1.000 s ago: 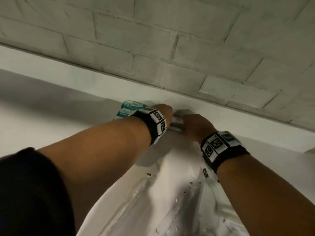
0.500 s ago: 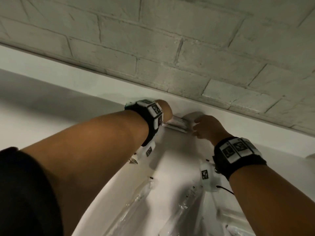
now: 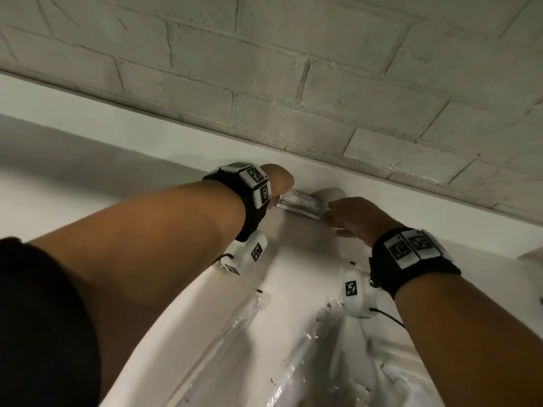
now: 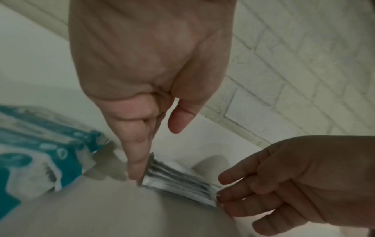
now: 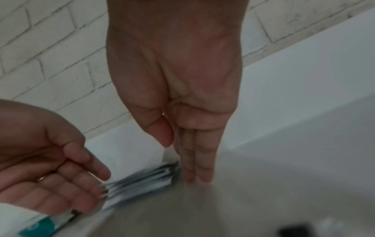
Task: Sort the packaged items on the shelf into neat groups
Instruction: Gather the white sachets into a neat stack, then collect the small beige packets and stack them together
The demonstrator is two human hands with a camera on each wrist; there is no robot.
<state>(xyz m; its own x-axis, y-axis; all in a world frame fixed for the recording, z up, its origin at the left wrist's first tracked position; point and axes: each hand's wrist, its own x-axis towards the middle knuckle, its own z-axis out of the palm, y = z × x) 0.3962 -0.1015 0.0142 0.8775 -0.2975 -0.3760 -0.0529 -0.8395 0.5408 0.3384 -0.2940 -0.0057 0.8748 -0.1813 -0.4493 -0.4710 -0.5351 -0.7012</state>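
White shelf surface (image 3: 293, 304) runs back to a low white ledge under a pale brick wall (image 3: 293, 83). Nearest the camera, clear plastic packets (image 3: 308, 362) are seen lying on the shelf, in front of the stack of silver sachets (image 3: 299, 202). That stack lies flat on the shelf just in front of the ledge and is bracketed by 2 hands. At its left end, the left hand (image 4: 146, 80) is held edge-on with fingers straight and together, the fingertips (image 4: 136, 170) pressed against the stack's end; nothing is gripped. At its right end, the right hand (image 5: 178, 89) is likewise kept flat with straight fingers (image 5: 199, 163), which are set down on the shelf against the stack; nothing is closed around. Left of the stack, just beyond the left hand, teal and white packages (image 4: 40, 152) are seen resting on the shelf, apart from the sachets.
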